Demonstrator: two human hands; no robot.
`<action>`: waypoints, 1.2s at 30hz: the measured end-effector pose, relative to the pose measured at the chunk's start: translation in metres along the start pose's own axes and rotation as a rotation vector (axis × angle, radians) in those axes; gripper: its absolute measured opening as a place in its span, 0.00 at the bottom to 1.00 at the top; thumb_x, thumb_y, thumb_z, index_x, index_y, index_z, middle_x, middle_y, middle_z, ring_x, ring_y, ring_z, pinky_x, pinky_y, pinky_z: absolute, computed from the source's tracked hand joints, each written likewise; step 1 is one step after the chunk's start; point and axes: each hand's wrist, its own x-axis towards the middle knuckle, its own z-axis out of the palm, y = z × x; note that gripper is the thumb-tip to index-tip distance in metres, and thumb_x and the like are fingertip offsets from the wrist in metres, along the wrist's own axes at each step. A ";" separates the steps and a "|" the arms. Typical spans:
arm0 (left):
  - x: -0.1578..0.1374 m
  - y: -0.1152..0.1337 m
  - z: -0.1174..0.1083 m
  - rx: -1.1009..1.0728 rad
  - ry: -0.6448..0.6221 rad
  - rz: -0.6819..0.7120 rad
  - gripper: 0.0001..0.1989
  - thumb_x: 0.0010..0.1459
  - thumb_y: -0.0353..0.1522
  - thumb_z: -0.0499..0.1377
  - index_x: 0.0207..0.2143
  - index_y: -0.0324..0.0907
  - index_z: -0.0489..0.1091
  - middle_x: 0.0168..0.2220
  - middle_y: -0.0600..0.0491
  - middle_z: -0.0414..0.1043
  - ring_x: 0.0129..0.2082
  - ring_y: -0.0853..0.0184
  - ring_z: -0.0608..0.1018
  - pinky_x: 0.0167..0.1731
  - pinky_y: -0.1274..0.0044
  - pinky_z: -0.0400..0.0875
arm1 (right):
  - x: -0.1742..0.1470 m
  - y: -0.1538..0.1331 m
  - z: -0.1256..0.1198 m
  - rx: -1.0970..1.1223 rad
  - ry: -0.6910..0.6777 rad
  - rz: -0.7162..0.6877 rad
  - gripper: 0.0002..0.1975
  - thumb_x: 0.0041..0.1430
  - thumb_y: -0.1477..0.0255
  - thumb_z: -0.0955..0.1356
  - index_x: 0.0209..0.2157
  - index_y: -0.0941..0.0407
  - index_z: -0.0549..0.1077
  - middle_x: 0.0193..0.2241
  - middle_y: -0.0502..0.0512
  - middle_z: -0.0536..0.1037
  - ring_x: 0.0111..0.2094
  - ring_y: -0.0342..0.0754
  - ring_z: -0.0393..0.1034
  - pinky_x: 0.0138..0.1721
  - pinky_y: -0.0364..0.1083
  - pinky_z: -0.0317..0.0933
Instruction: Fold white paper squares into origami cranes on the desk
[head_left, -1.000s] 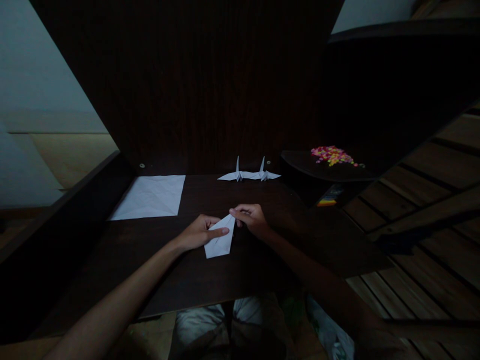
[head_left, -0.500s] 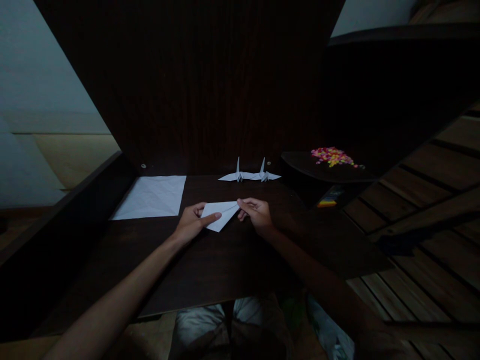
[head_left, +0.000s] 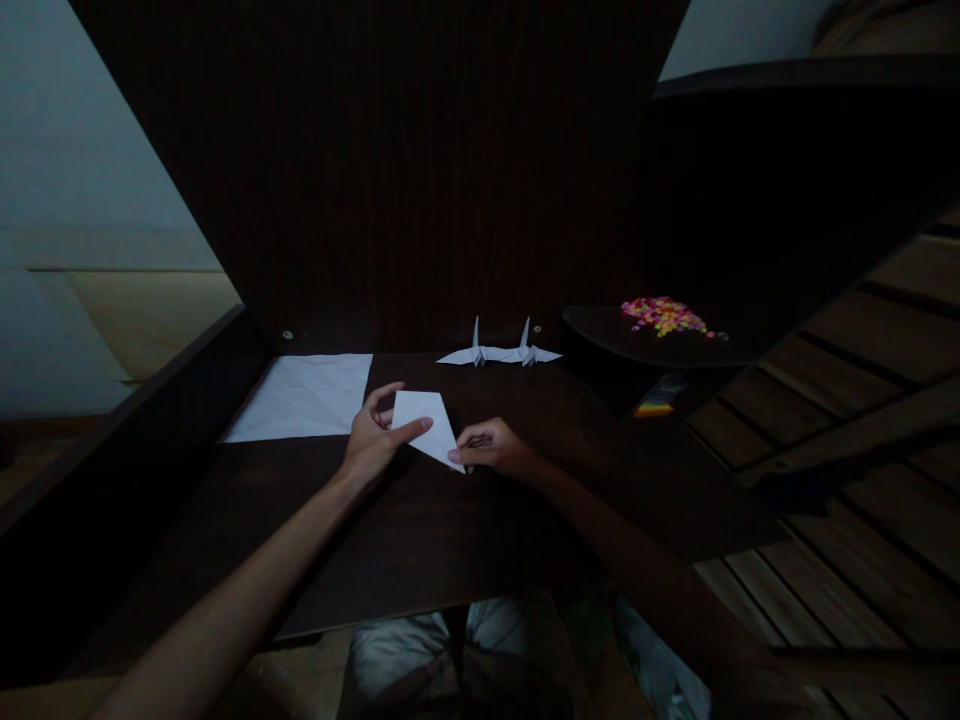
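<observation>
A piece of white folded paper (head_left: 421, 408), shaped like a kite, is held between both hands above the dark desk. My left hand (head_left: 377, 430) grips its left side, thumb across the front and fingers behind. With thumb and fingers, my right hand (head_left: 491, 447) pinches the pointed lower right corner. Behind the hands, two white paper cranes (head_left: 477, 352) stand side by side, their necks upright and wings touching or overlapping. To the left lies a flat, creased white sheet (head_left: 307, 395).
A small rounded shelf (head_left: 600, 325) at the right bears a heap of small colourful pieces (head_left: 667, 315). Beneath it sits a yellow-edged item (head_left: 655, 408). A raised side panel (head_left: 150, 410) bounds the desk on the left, and a tall dark board (head_left: 420, 170) rises behind.
The folded paper has turned clockwise, so its long point now faces lower right. My right hand has moved down and slightly left with that corner; my left hand still holds the paper.
</observation>
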 end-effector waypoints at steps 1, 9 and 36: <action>-0.001 0.000 0.000 0.008 -0.061 -0.024 0.45 0.33 0.32 0.72 0.55 0.40 0.57 0.30 0.52 0.78 0.29 0.64 0.80 0.32 0.74 0.74 | 0.000 0.001 0.001 0.006 -0.006 0.004 0.14 0.43 0.64 0.74 0.25 0.61 0.73 0.21 0.50 0.75 0.20 0.40 0.68 0.21 0.39 0.63; -0.007 -0.004 0.003 0.024 -0.385 -0.042 0.45 0.37 0.28 0.71 0.56 0.43 0.52 0.50 0.40 0.71 0.43 0.58 0.78 0.40 0.69 0.73 | 0.004 0.011 0.005 0.128 0.077 -0.110 0.19 0.46 0.65 0.73 0.38 0.57 0.67 0.23 0.47 0.76 0.18 0.41 0.68 0.18 0.40 0.63; -0.005 -0.008 0.001 0.079 -0.284 0.034 0.08 0.44 0.29 0.64 0.31 0.39 0.79 0.42 0.46 0.77 0.45 0.58 0.76 0.45 0.69 0.69 | 0.004 0.005 0.002 0.065 0.327 -0.200 0.11 0.41 0.67 0.74 0.26 0.58 0.74 0.24 0.51 0.76 0.27 0.44 0.70 0.30 0.43 0.63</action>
